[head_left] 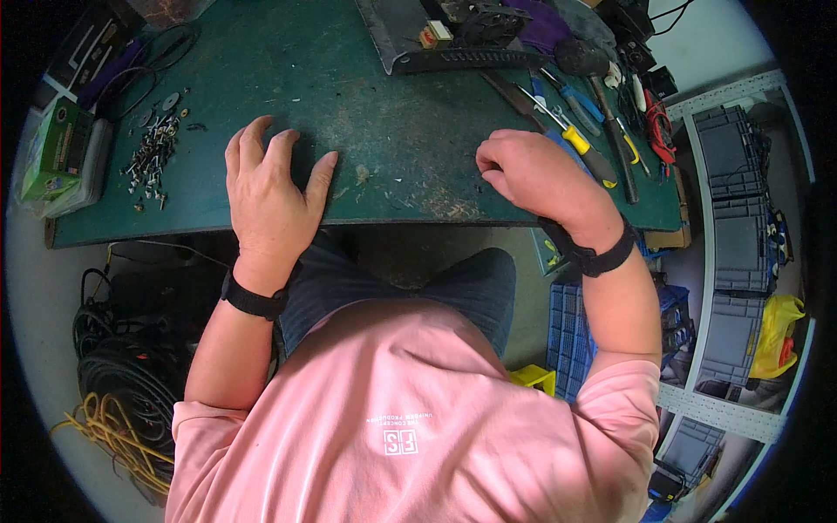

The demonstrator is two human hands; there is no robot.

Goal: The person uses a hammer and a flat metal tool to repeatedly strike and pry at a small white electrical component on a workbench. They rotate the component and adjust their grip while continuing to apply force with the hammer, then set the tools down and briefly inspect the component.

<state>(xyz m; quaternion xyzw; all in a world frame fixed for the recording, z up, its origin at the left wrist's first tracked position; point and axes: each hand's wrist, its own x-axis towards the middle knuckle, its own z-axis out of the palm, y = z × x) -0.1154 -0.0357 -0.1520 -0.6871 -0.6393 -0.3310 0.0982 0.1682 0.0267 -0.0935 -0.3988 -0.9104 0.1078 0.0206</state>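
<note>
My left hand point(272, 187) rests on the green worktop point(349, 113) near its front edge, fingers spread and nothing between them. To its left lies a loose pile of screws point(153, 157), with some washers point(170, 101) at the pile's far end. Over the right part of the worktop, my right hand point(545, 174) has its fingers curled inward; whatever they may hold is hidden. Just beyond that hand lie a screwdriver with a yellow handle point(575, 139) and a rubber mallet point(596, 87). Both wrists wear black bands.
A black metal case with a fan point(471, 59) stands at the far edge. Red-handled tools point(660, 131) lie at the right. A green box point(57, 148) sits at the left end. Coiled cables point(131, 375) are on the floor; grey crates point(739, 244) fill the right shelf.
</note>
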